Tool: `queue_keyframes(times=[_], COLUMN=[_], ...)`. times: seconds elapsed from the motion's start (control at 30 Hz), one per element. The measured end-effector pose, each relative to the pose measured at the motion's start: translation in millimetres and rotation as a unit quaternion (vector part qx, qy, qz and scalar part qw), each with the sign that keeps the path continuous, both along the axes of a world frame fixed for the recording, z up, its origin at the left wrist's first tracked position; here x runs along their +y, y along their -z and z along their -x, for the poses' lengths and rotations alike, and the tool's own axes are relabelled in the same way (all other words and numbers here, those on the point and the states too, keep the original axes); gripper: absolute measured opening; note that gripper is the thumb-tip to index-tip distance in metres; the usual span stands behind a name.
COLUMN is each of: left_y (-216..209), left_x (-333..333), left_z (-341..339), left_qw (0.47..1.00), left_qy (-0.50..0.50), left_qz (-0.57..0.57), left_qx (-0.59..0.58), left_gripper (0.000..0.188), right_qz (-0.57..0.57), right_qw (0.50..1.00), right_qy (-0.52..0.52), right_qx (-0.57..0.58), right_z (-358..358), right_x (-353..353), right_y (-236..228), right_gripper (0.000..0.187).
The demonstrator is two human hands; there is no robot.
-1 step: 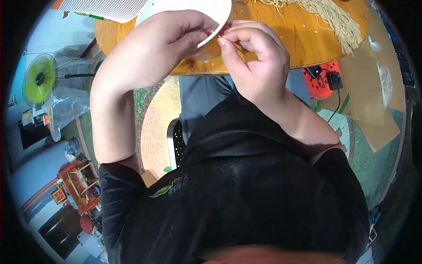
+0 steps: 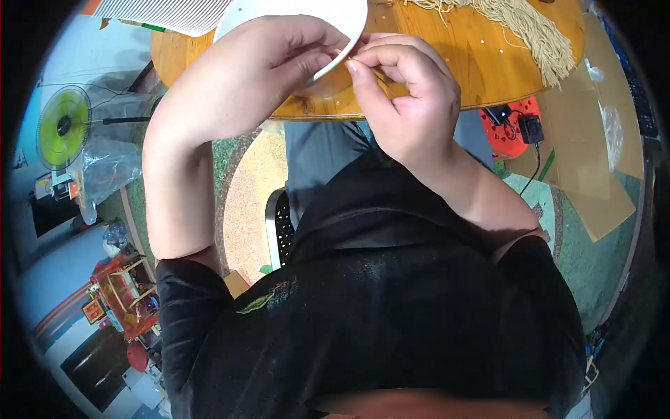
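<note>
white rounded thing (image 2: 314, 10) chopped off up top | same for the tan strands (image 2: 527, 35) and ribbed white rack (image 2: 178, 14) | left hand (image 2: 296, 45): fingertips mostly hidden | whatever's at the right hand (image 2: 422, 91) fingertips, too tiny to tell

White disc (image 2: 328, 8) at upper centre, tan strings (image 2: 520, 24) at upper right, orange-brown grained table (image 2: 460, 70) across the top, white striped rack (image 2: 174, 10) upper left, lime-green fan (image 2: 64, 127) far left, black shirt (image 2: 405, 314) lower centre, grey trousers (image 2: 314, 160) mid-frame
</note>
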State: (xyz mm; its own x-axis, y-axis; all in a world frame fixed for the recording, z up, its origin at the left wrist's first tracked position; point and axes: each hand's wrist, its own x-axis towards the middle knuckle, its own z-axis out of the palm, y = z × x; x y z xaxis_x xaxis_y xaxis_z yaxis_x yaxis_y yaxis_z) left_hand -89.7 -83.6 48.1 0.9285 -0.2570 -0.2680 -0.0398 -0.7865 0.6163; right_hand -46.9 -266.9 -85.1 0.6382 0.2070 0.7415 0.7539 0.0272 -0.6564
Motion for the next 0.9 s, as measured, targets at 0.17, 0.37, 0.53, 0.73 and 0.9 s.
queue_keyframes(times=[0.17,0.37,0.53,0.73,0.9], left_y=[7.4,14.9,11.6,26.8,21.5], left_x=[3.1,4.4,-2.0,9.6,9.4], left_z=[-5.9,-2.8,1.7,3.0,0.8], left_qw=[0.997,0.997,0.998,0.987,0.996], left_qy=[-0.017,-0.038,-0.032,-0.057,-0.04], left_qz=[0.069,0.066,-0.018,0.123,0.056], left_qx=[0.011,0.004,-0.048,-0.087,-0.048], left_gripper=[0.02,0.016,0.015,0.016,0.014], right_qz=[0.013,0.005,0.012,0.01,0.024], right_qw=[1.0,1.0,1.0,1.0,1.0], right_qy=[0.012,0.016,-0.006,-0.013,-0.013], right_qx=[-0.021,-0.021,0.004,-0.011,-0.014], right_z=[1.2,-0.3,2.8,-0.4,1.9], right_x=[-2.0,-0.4,-0.9,1.6,-1.1], right_y=[-3.8,-3.4,-7.2,-1.6,-5.4], right_gripper=[0.012,0.013,0.013,0.012,0.012])
